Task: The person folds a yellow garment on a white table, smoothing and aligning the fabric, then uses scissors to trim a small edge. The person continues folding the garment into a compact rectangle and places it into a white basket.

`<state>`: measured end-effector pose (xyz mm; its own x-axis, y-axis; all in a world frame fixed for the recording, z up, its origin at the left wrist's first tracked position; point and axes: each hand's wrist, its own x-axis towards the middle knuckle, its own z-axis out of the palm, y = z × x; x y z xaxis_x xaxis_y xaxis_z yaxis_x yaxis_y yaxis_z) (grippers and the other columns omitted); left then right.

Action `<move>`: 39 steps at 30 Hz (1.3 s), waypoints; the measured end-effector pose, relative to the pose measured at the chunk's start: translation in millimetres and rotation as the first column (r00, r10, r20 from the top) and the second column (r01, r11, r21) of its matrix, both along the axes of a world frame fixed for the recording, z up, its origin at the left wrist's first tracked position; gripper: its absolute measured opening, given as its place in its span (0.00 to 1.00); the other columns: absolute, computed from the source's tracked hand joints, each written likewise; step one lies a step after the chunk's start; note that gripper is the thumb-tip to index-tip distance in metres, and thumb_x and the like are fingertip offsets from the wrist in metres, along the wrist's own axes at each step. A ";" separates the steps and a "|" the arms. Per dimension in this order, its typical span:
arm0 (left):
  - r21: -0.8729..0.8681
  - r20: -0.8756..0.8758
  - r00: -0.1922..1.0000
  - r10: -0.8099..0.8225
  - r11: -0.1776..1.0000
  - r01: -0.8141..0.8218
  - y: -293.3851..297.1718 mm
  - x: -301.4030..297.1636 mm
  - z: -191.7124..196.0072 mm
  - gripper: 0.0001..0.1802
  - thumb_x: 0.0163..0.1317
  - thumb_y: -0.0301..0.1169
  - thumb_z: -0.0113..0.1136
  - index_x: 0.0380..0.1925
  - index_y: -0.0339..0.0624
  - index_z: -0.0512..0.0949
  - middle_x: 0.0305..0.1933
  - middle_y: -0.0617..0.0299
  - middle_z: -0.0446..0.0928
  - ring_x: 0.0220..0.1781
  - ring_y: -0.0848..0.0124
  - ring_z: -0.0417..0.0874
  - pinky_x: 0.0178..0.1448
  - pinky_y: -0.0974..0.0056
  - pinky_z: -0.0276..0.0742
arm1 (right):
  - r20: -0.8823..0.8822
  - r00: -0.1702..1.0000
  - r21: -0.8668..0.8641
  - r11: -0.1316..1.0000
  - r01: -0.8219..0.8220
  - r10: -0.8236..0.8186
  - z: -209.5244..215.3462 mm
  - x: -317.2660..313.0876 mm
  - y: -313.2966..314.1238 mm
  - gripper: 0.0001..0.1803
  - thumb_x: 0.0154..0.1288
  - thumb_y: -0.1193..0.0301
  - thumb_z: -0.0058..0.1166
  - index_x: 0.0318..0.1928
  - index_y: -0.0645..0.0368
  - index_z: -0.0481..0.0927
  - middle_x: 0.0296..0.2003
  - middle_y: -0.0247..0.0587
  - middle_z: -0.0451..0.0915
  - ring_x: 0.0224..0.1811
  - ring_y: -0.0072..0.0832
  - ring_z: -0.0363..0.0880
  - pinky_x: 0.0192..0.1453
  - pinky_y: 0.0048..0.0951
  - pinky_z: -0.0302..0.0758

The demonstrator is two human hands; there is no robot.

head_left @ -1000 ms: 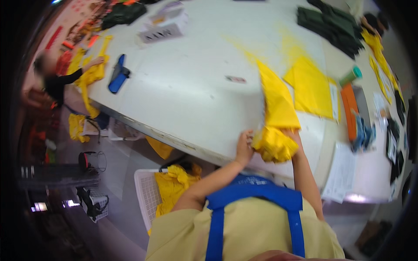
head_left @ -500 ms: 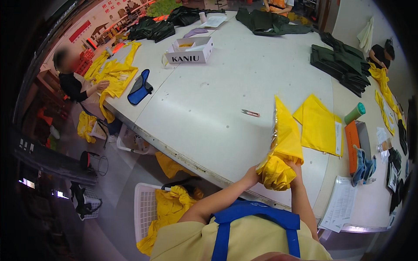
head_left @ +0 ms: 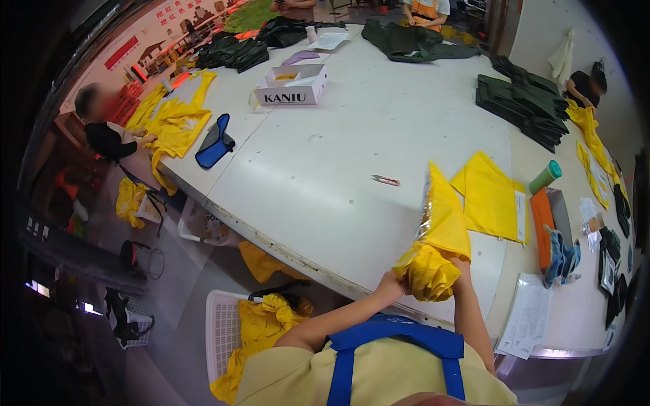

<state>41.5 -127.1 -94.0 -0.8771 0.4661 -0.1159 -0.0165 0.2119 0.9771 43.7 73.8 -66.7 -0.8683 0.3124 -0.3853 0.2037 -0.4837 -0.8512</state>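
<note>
Both my hands hold a bunched yellow garment [head_left: 448, 227] over the near edge of the table. A pointed flap of it stretches away from me, with a shiny clear strip along its left edge. The crumpled part bulges toward my body. My left hand [head_left: 395, 285] grips the bundle's left side, and my right hand [head_left: 462, 272] is wrapped round the right side; most fingers are hidden in the fabric. Just right of the bundle lies a flat folded yellow garment [head_left: 489, 199] with a white label strip. Small thread snips [head_left: 386, 181] rest on the table beyond.
On the white table [head_left: 305, 176] are a white box [head_left: 292, 86], a blue pouch [head_left: 216, 142] and dark green garments [head_left: 518, 108]. A green cylinder [head_left: 546, 176], an orange box [head_left: 542, 220] and papers [head_left: 527, 314] stand right. Below left, a white basket [head_left: 223, 331] holds yellow fabric. Co-workers sit around.
The view has shifted slightly, bringing another person into sight at the far edge. My hands keep their hold on the yellow garment, which has barely moved.
</note>
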 end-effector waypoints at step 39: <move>0.381 0.702 0.520 -0.487 0.873 0.304 -22.8 -32.1 -4.6 0.39 0.58 0.34 0.65 0.66 0.40 0.56 0.66 0.56 0.63 0.67 0.65 0.65 0.68 0.61 0.62 | 0.337 0.834 0.935 -0.261 -0.240 0.437 4.2 5.9 -62.1 0.28 0.63 0.67 0.44 0.64 0.56 0.65 0.64 0.52 0.63 0.66 0.45 0.59 0.70 0.38 0.55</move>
